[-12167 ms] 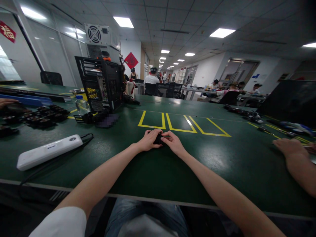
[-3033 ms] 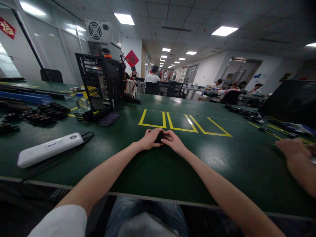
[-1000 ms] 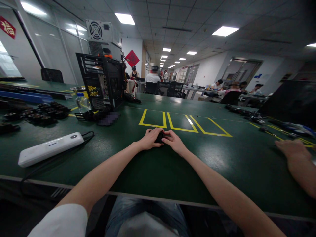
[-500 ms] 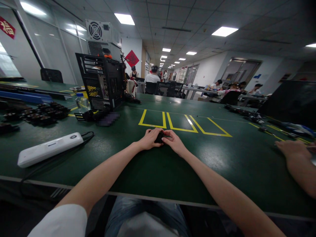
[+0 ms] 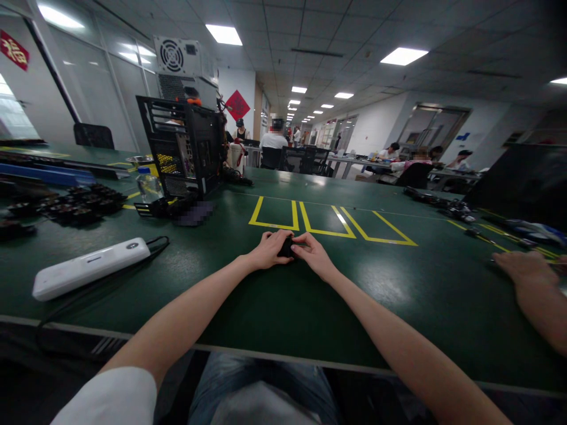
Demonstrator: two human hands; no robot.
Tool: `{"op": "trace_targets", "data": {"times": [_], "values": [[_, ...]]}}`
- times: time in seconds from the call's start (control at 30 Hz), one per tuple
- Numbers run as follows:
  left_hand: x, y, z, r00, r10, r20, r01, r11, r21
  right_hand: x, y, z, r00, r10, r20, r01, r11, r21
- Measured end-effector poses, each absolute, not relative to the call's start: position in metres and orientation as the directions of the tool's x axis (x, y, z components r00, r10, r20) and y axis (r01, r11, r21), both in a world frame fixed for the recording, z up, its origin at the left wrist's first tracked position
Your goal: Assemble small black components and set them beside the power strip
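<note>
A small black part, too dark and too covered to name, is between my two hands just above or on the green table. My left hand wraps round it from the left, thumb at the front and fingers over the top. From the right, my right hand pinches at its side with thumb and forefinger. Whether the part rests on the table I cannot tell. Beyond my hands, yellow tape outlines mark the table.
To the left lie a white elongated device with a black cable, a heap of black parts, a clear bottle and an open black computer case. Another person's hand is at the right, near tools and cables.
Both hands stay in place around the black part; the right fingers shift very slightly. The other person's hand at the right moves a little.
</note>
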State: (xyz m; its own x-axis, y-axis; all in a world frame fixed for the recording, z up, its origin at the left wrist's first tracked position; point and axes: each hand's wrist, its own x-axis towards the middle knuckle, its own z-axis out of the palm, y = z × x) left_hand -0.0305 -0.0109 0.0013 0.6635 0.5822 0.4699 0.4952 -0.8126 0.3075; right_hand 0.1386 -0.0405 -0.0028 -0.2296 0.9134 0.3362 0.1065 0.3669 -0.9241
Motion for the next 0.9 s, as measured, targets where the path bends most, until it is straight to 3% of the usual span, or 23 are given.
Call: {"op": "trace_targets", "data": {"times": [0.23,0.57,0.9], "values": [[-0.0303,-0.0132,0.0031,0.665,0.584,0.466,0.489,-0.812,0.318,0.1414,-0.0363,-0.0048,-0.218,0.938,0.271,0.16,0.308,-0.938],[-0.0317,-0.0127,0.0034,0.672,0.583,0.457,0.485,-0.812,0.324,0.14,-0.043,-0.0041,-0.289,0.901,0.324,0.063,0.356,-0.933],[-0.0308,-0.012,0.0017,0.658,0.587,0.472,0.498,-0.809,0.312,0.1403,-0.0397,-0.0037,-0.241,0.932,0.271,0.12,0.306,-0.945]]}}
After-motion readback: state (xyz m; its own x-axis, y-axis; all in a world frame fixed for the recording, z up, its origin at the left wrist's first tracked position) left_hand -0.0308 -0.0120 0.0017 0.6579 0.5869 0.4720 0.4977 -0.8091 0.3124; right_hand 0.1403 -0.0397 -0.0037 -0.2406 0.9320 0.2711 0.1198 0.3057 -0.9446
